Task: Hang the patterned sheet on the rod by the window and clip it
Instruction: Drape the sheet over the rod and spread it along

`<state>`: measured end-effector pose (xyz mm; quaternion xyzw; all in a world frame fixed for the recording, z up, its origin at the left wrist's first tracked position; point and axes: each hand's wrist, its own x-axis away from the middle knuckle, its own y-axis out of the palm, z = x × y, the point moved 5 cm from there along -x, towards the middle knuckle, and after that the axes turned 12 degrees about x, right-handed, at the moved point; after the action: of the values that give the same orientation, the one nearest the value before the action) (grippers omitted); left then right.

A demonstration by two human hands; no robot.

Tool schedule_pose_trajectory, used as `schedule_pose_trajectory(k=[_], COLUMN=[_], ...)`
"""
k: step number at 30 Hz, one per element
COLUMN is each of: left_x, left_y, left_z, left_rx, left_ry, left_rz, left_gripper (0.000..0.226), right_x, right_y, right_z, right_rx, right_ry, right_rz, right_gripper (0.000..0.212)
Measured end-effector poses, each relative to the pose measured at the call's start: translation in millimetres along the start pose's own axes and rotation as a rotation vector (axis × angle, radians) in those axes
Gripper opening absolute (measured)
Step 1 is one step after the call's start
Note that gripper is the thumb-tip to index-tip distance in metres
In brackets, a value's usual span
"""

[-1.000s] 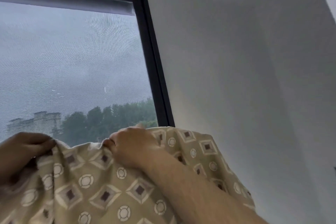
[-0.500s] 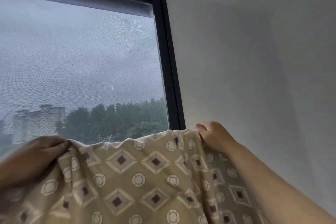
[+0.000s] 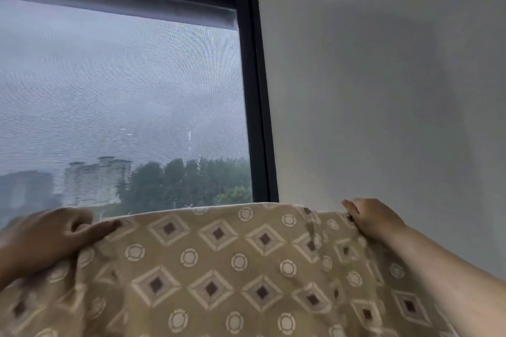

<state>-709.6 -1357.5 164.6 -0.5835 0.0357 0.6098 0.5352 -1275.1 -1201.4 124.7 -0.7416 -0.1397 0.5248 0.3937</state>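
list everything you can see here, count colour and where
sheet: one, tan with diamond and circle pattern, spread across the bottom
window: one, black frame, upper left, grey sky, trees and buildings outside
roller blind: one, grey, rolled up along the window's top
wall: one, pale grey, right of the window
hands: two, left hand gripping the sheet's top edge lower left, right hand gripping it lower right
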Motion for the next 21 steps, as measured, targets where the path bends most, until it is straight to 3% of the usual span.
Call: schedule_pose_trajectory(k=[3, 7, 10, 13, 16, 21], left_x=[2, -1, -5, -13, -18, -21], left_y=[3, 13, 26, 59, 97, 101], left_z=[8, 28, 78, 141, 181, 198], left_rx=[-0.012, 0.057, 0.176, 0.127, 0.044, 0.109], left_ry=[-0.014, -0.093, -0.06, 0.071, 0.107, 0.162], left_rz=[-0.03, -0.201, -0.28, -0.327, -0.402, -0.355], left_gripper=[0.077, 0.052, 0.052, 0.048, 0.065, 0.039], right_x=[2, 17, 29, 33, 36, 31], right_y=[14, 3, -4, -12, -15, -12], right_z=[6, -55, -90, -106, -112, -86], right_rx=[-0.072, -0.601, -0.534, -0.427, -0.348, -0.46], right_ry=[0.008, -0.14, -0.296, -0.385, -0.421, -0.35], right_rz=[-0.085, -0.182, -0.17, -0.119, -0.033, 0.044], right_gripper=[0.047, 0.052, 0.05, 0.052, 0.052, 0.06])
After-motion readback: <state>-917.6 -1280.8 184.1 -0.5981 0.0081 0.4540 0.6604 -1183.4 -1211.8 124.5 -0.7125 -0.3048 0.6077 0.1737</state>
